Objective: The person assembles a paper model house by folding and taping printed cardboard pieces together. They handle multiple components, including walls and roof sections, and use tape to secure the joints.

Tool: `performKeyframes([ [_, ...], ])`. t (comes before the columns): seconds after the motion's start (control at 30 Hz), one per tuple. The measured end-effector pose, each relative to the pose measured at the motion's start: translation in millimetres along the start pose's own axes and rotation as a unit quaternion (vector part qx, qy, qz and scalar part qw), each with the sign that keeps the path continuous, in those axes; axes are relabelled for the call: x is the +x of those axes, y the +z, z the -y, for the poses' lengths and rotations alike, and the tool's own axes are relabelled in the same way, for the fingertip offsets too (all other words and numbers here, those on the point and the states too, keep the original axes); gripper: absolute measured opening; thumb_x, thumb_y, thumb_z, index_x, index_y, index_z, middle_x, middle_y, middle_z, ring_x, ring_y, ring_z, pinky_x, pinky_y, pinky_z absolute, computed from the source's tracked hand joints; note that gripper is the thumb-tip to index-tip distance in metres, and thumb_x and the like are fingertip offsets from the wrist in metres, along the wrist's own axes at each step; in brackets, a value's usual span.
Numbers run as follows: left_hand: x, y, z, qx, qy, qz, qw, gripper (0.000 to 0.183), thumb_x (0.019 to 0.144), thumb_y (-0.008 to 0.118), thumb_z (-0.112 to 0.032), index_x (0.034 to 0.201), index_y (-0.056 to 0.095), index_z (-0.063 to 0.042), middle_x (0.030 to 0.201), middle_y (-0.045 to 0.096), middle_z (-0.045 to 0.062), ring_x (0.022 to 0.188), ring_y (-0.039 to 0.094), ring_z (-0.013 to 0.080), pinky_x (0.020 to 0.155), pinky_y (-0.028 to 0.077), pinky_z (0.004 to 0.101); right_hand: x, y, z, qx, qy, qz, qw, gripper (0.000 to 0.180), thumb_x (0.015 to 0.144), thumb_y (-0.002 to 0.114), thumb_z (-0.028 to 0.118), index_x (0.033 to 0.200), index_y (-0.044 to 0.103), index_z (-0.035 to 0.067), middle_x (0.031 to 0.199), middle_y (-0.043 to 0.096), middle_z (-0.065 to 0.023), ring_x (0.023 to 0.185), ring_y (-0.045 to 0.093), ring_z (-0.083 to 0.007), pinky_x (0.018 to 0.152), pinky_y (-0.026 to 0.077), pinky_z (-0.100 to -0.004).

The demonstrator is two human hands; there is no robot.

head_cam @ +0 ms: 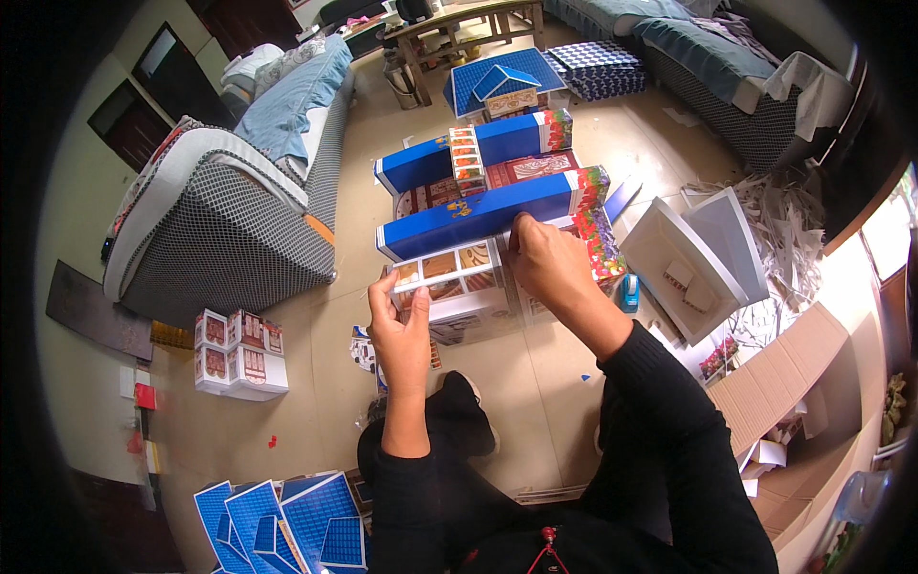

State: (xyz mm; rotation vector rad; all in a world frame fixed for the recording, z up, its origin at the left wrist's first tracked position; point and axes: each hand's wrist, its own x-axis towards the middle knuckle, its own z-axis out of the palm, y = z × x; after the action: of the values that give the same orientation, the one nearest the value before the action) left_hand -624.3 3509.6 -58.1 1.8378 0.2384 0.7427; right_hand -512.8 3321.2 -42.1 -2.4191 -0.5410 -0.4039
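My left hand (401, 316) grips the left end of a printed panel with window pictures (448, 273), its thumb on the front and fingers behind. At the panel's right end, my right hand (545, 251) is bent with its fingertips close together beside a blue wall strip (480, 208); what it pinches, if anything, is hidden. The panel belongs to or rests on a printed model house of board. A second blue strip (409, 165) stands farther back, with a narrow flower-printed piece (467, 159) bridging the two. Red and green flower print (599, 229) covers the right end of the model.
A blue tape dispenser (630, 293) and white open boxes (681, 269) lie at right, near paper strips (789, 222) and a cardboard carton (782, 387). Blue roof pieces (323, 516) lie lower left. Small printed boxes (240, 355) stand left, below a sofa (237, 229).
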Motion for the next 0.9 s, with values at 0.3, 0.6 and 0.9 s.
performKeyframes([
  [0.3,0.1,-1.1,2.8,0.000,-0.003,0.004,1.000,0.040,0.094,0.068,-0.013,0.127,0.050,0.002,0.114,0.063,0.015,0.101,0.063,0.0180,0.089,0.051,0.0301,0.8,-6.8,3.5,0.044,0.044,0.020,0.998,0.017,0.075,0.066,0.017,0.081,0.059,0.002,0.078,0.068,-0.0217,0.074,0.066,-0.0434,0.068,0.052,-0.0523],
  [0.6,0.6,-3.2,4.1,0.006,0.002,0.005,1.000,0.039,0.094,0.068,-0.013,0.126,0.050,0.002,0.110,0.064,0.015,0.099,0.064,0.0176,0.087,0.051,0.0294,1.9,-6.7,2.2,0.055,0.040,0.028,0.997,0.019,0.076,0.066,0.017,0.078,0.061,-0.001,0.078,0.067,-0.0241,0.075,0.066,-0.0438,0.070,0.053,-0.0500],
  [0.9,0.2,-2.6,-5.5,0.000,0.001,0.020,1.000,0.036,0.096,0.064,-0.008,0.126,0.047,0.003,0.105,0.061,0.010,0.095,0.060,0.0121,0.085,0.048,0.0249,-4.6,-23.4,-5.8,-0.028,-0.006,0.001,1.000,0.014,0.084,0.061,0.014,0.094,0.060,0.005,0.076,0.067,-0.0205,0.071,0.066,-0.0419,0.062,0.052,-0.0510],
])
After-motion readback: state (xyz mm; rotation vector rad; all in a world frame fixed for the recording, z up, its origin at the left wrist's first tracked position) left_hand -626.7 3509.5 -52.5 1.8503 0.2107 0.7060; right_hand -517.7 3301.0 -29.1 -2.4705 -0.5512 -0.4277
